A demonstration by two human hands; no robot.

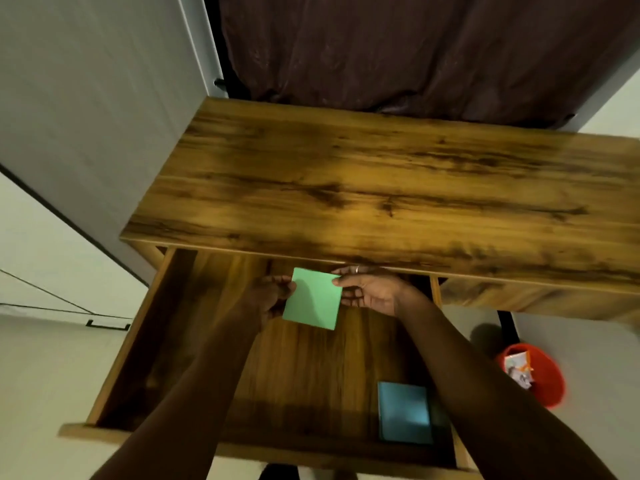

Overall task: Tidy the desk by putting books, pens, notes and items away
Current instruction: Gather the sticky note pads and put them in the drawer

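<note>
Green note [313, 299]: a square green sheet or pad (thickness cannot be told), held tilted above the back half of the open drawer, just below the front edge of the desk top.
Left hand [273, 296]: the note's left edge is gripped, with the fingers curled round it.
Right hand [370, 289]: the note's upper right corner is pinched between thumb and fingers; a ring [356, 269] is worn on one finger.
Drawer [138, 341]: pulled well out of the desk, and both forearms are reached in over its front panel.
Blue note pad [405, 412]: laid flat on the drawer floor in the near right corner, well apart from the green note and partly hidden by the right forearm.
Desk [381, 188]: a dark-grained wooden top is seen beyond the hands.
Red bin [540, 375]: stood on the floor right of the drawer, with crumpled wrappers seen inside.
Curtain [415, 46]: dark cloth is hung behind the desk.
</note>
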